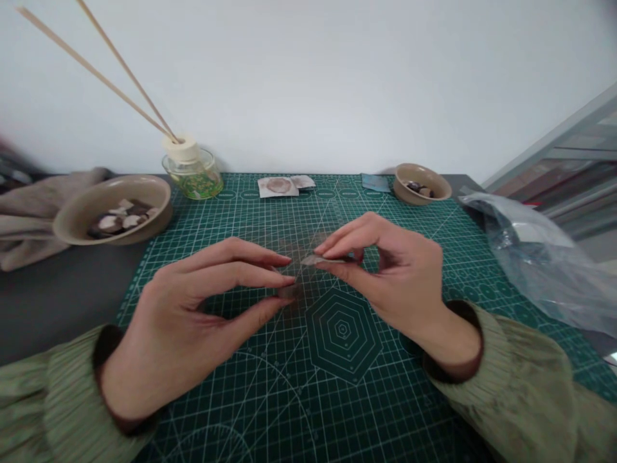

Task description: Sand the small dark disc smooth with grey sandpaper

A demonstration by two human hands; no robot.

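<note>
Both hands are raised over the middle of a green cutting mat (270, 399). My left hand (207, 308) has its thumb and fingertips round a small dark, blurred piece (288, 291), whose kind I cannot make out. Just to the right of it, my right hand (390, 273) pinches a thin, pale, crumpled scrap (311, 260), like tissue or a wipe. Its fingers cover most of the scrap. A narrow gap separates the fingertips of the two hands.
A tan bowl (161, 209) with brown and white pieces stands at the left, near a beige cloth (29, 212). Behind are a reed diffuser (197, 177), stained white paper (278, 187), a blue packet (376, 182) and a smaller bowl (419, 198). Clear plastic (540, 257) lies right.
</note>
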